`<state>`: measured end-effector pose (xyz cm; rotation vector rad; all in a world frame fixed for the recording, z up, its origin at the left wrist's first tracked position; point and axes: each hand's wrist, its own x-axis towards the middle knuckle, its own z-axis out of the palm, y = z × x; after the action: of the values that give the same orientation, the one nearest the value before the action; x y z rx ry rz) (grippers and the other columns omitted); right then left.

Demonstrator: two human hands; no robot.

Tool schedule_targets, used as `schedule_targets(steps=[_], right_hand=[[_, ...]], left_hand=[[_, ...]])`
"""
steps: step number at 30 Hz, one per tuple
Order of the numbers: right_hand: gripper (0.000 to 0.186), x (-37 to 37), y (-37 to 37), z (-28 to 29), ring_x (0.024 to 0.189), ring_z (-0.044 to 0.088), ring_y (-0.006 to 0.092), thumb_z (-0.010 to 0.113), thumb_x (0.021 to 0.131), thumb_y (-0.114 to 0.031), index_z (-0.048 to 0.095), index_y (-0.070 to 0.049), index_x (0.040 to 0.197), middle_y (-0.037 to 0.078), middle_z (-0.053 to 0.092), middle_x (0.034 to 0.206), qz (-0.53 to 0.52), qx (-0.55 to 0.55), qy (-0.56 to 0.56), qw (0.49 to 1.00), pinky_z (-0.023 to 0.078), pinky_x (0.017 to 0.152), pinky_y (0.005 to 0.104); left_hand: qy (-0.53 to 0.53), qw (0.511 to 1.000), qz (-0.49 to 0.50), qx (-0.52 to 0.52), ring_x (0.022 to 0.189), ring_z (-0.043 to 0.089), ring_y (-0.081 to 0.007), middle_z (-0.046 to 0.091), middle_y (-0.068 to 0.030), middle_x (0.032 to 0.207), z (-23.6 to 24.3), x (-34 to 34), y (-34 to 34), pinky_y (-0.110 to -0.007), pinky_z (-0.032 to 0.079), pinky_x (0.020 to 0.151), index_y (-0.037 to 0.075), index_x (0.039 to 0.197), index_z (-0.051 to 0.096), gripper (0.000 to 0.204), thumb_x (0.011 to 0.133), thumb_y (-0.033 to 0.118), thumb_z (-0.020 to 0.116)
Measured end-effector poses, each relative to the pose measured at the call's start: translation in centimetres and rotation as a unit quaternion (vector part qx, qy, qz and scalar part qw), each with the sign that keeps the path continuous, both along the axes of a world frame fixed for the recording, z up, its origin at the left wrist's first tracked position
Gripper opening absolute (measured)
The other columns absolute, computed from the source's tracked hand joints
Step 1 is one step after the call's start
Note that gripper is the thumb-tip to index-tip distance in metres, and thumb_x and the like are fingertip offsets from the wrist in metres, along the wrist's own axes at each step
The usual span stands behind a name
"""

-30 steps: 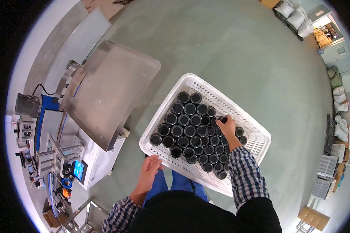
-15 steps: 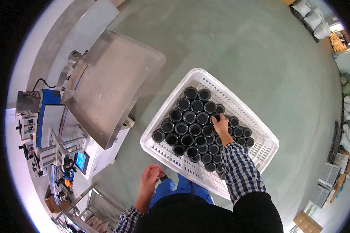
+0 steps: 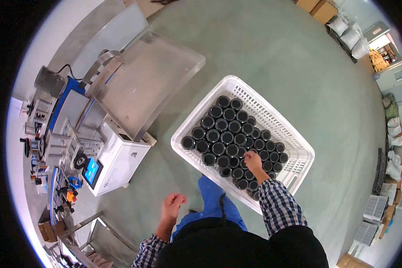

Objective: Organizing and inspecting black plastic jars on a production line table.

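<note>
A white plastic crate [image 3: 306,154] stands in front of me, holding many closely packed jars [image 3: 227,137] with round black lids. My right hand [image 3: 253,161] reaches in over the jars on the crate's near right side. Its fingers are bent together just above or against the lids, and their tips hide what they touch. My left hand [image 3: 172,208] hangs outside the crate, below its left corner. The fingers there are loosely curled with a gap to the thumb, and I see nothing in them.
Left of the crate is a stainless steel tray table [image 3: 152,67] beside a white machine cabinet [image 3: 125,163] with a lit touch screen [image 3: 92,171]. A metal-framed cart [image 3: 107,241] stands at lower left. Sacks [image 3: 350,38] and cartons [image 3: 324,11] line the far right wall.
My right hand has drawn back toward me across the lids, and its fingers have come closer together. My left hand has barely moved. The whole view has turned slightly.
</note>
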<state>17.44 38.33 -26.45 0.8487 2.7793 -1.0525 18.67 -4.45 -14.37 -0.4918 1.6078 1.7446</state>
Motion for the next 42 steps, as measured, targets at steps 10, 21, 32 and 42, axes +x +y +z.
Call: schedule_targets(steps=[10,21,32,42], right_hand=[[0.013,5.0,-9.9,9.7,0.079,0.062,0.0291,0.064,0.082,-0.017,0.064,-0.005,0.089,0.012,0.062,0.088,0.076,0.057,0.186,0.978,0.048,0.068,0.0390],[0.029,15.6,-31.2,10.5,0.084,0.061,0.0301,0.062,0.083,-0.030,0.061,-0.010,0.105,0.012,0.061,0.089,0.583,-0.084,-0.179,0.788,0.048,0.073,0.0409],[0.036,11.2,-29.8,5.9,0.099,0.060,0.0366,0.062,0.082,-0.032,0.061,-0.014,0.112,0.017,0.062,0.102,0.660,0.033,-0.276,0.698,0.048,0.084,0.0478],[0.037,8.8,-19.2,-0.6,0.097,0.059,0.0371,0.059,0.081,-0.031,0.061,-0.004,0.106,0.019,0.063,0.100,0.575,-0.015,-0.314,0.755,0.047,0.083,0.0449]], left_hand=[[0.105,0.989,0.107,0.017,0.074,0.060,-0.0133,0.065,-0.0074,0.080,-1.5,12.6,-5.5,-0.027,0.048,0.070,-0.004,0.091,0.062,0.026,0.092,0.022,0.057],[-0.034,0.968,0.243,-0.055,0.074,0.062,-0.0163,0.064,-0.0105,0.083,1.5,26.8,-12.5,-0.028,0.051,0.067,-0.004,0.101,0.059,0.027,0.091,0.021,0.057],[-0.037,0.945,0.302,-0.119,0.088,0.061,-0.0158,0.066,-0.0088,0.093,1.2,30.1,-10.7,-0.030,0.046,0.081,0.000,0.109,0.060,0.032,0.093,0.027,0.055],[-0.037,0.990,-0.015,-0.137,0.089,0.060,-0.0165,0.066,-0.0072,0.092,-9.3,31.9,-9.7,-0.032,0.046,0.079,0.003,0.104,0.064,0.042,0.095,0.041,0.049]])
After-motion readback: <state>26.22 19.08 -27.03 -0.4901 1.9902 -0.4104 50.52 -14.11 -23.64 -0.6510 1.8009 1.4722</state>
